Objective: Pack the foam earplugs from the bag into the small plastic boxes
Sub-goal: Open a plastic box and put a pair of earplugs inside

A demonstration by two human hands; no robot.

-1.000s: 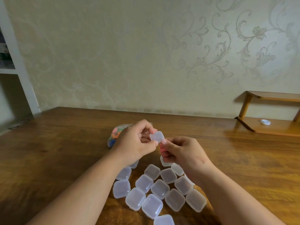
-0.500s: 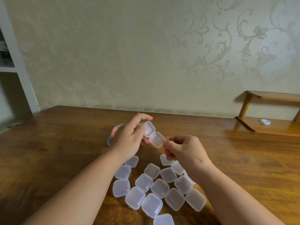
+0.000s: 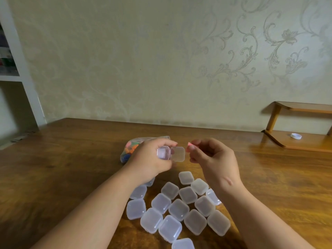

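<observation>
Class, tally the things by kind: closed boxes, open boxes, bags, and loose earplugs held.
Closed boxes on the table: 16
Open box in the left hand: 1
Bag: 1
Earplug in the right hand: 1
Total: 19

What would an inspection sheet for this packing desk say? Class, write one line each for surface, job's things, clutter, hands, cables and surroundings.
Surface: wooden table.
Job's things: open box held above the table; pink earplug beside its lid; bag of coloured earplugs lying farther back; closed boxes clustered near the person.
Clutter: white cap on the low wooden shelf.
Hands: left hand grips the open box; right hand pinches the pink earplug.
Cables: nothing seen.
Surroundings: patterned wall; white shelving at left.
</observation>
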